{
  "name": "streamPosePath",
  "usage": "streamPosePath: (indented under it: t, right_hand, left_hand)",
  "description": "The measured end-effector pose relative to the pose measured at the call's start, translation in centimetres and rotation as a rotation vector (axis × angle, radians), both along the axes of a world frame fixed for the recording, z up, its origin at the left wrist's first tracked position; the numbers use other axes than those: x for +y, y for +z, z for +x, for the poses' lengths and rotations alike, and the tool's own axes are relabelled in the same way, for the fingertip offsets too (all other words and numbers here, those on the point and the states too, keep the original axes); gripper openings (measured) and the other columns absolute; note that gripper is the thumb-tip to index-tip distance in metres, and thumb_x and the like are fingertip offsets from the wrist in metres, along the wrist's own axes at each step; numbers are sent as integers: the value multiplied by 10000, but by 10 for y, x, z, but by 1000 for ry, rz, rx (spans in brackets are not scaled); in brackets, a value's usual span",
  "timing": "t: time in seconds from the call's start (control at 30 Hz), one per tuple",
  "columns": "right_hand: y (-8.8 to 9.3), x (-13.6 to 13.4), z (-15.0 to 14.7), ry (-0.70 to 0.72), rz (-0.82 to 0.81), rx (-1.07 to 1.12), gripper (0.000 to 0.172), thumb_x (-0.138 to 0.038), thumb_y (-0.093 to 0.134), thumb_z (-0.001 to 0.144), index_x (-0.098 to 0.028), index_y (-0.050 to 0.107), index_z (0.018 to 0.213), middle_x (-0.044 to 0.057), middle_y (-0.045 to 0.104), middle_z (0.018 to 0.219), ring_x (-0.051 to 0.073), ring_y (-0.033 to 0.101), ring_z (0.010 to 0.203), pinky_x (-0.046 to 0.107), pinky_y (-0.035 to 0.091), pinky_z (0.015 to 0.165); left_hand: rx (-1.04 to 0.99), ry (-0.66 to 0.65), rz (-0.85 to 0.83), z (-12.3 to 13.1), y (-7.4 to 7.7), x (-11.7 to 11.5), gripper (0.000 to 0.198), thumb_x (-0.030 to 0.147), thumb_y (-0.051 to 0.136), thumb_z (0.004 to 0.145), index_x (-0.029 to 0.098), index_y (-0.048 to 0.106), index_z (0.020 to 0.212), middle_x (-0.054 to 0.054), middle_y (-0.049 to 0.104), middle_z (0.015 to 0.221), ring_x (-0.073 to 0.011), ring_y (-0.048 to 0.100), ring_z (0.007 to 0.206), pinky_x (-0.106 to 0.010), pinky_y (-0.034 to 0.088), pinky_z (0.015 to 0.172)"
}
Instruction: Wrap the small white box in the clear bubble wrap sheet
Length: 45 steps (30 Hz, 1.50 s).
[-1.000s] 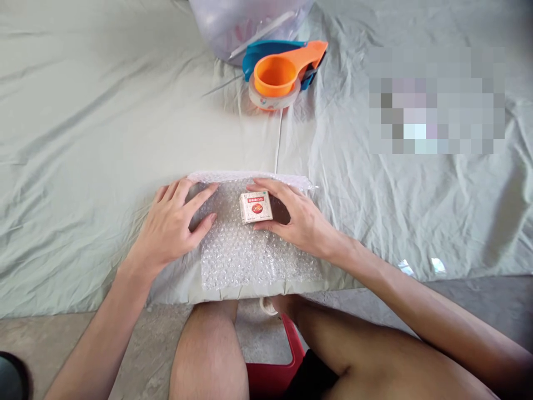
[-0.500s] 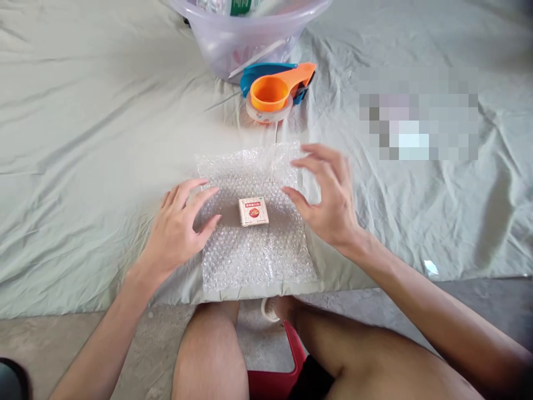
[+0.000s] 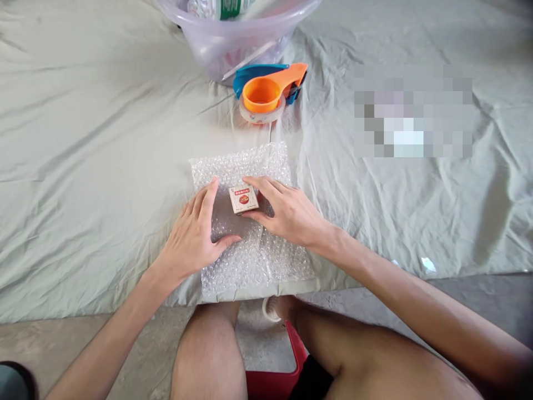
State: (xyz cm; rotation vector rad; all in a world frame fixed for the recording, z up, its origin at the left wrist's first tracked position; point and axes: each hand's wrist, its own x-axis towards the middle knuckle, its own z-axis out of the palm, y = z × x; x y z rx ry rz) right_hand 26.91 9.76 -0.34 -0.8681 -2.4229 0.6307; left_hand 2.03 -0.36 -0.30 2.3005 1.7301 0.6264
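Observation:
A small square box (image 3: 244, 200) with a red label and a round red picture is over the middle of a sheet of bubble wrap (image 3: 250, 261). My right hand (image 3: 287, 211) grips the box from its right side, with the thumb at the near edge and fingers at the far edge. My left hand (image 3: 195, 228) rests on the left part of the bubble wrap, its thumb spread away from the fingers and nothing in it. A gap separates it from the box.
Beyond the wrap lies an orange and blue tape dispenser (image 3: 262, 91) with a roll of clear tape (image 3: 262, 117). Behind it stands a translucent purple basin (image 3: 204, 47) holding a plastic bottle. A creased grey-green cloth (image 3: 104, 139) covers the surface. One patch at right is pixelated.
My right hand has come in from the right and closed on the box, which now looks slightly tilted. My left hand has lowered onto the wrap, its fingers straighter.

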Motion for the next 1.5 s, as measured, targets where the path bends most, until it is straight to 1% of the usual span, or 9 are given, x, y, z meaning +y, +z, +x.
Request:
streamPosePath:
  t: [0.1, 0.2, 0.4, 0.6, 0.87, 1.0, 1.2, 1.37, 1.5]
  right_hand:
    - [3, -1, -3, 1, 0, 11, 589, -477, 718, 1111, -205, 568, 1611, 180, 764, 1489, 372, 783, 1307, 577, 679, 1097]
    - [3, 5, 4, -76, 23, 48, 686, -616, 632, 1129, -231, 500, 1681, 201, 660, 1632, 410, 676, 1471, 677, 583, 1228]
    - [-20, 42, 22, -478, -42, 136, 701, -477, 712, 1042, -279, 473, 1670, 124, 758, 1290, 321, 743, 1143, 584, 644, 1043]
    - [-6, 22, 32, -432, -363, 146, 747, -479, 777, 980, -224, 508, 1628, -40, 679, 777, 228, 674, 693, 463, 627, 765]
    - [21, -25, 14, -242, -792, 553, 798, -590, 864, 981, -178, 561, 1593, 54, 825, 1050, 203, 778, 865, 375, 663, 774]
    - [19, -28, 5, -121, -529, 543, 348, -445, 602, 1190, -220, 756, 1407, 64, 850, 1133, 186, 786, 987, 398, 661, 941]
    - [5, -18, 4, 7, 98, 299, 248, -183, 619, 1160, -248, 837, 1260, 119, 788, 1388, 254, 742, 1244, 480, 598, 1046]
    - [5, -12, 2, 61, 210, 229, 215, -193, 604, 1182, -255, 795, 1259, 93, 835, 1373, 269, 750, 1265, 484, 553, 1027]
    - [9, -11, -4, -6, 50, 323, 198, -150, 548, 1175, -266, 708, 1178, 38, 850, 1199, 225, 765, 1160, 454, 584, 1033]
  left_hand:
    - [-26, 116, 10, -4, -1, 6, 1049, 564, 759, 1097, 232, 117, 1857, -284, 368, 1867, -462, 394, 1750, -674, 469, 1349]
    - [-100, 294, 40, -11, -2, 23, 861, 492, 685, 1136, 224, 233, 1818, -266, 519, 1762, -407, 617, 1566, -622, 556, 1256]
    - [-298, 533, -47, -15, 10, 49, 923, 352, 864, 926, 233, 397, 1714, -19, 782, 1014, -240, 736, 871, -421, 606, 869]
    - [-438, 493, -309, -9, 34, 22, 502, 721, 784, 948, 241, 706, 1075, 32, 651, 681, -195, 574, 617, -357, 431, 654]
    - [-772, 383, -280, 24, 46, 14, 303, 500, 772, 995, 233, 715, 862, 0, 690, 776, -154, 606, 674, -294, 461, 617]
    - [-772, 365, -153, 41, 42, 14, 220, 409, 758, 1023, 232, 749, 893, -11, 757, 880, -165, 701, 816, -281, 548, 693]
    - [-832, 355, 31, 53, 29, 15, 170, 369, 777, 1064, 238, 777, 955, -18, 798, 1065, -153, 758, 1019, -228, 593, 740]
    - [-723, 299, 133, 51, 24, 18, 201, 312, 727, 1118, 242, 858, 982, -32, 827, 1085, -153, 787, 1017, -243, 619, 769]
    - [-604, 251, 208, 48, 22, 23, 179, 248, 727, 1105, 241, 877, 1008, -37, 827, 1052, -164, 780, 982, -272, 606, 748]
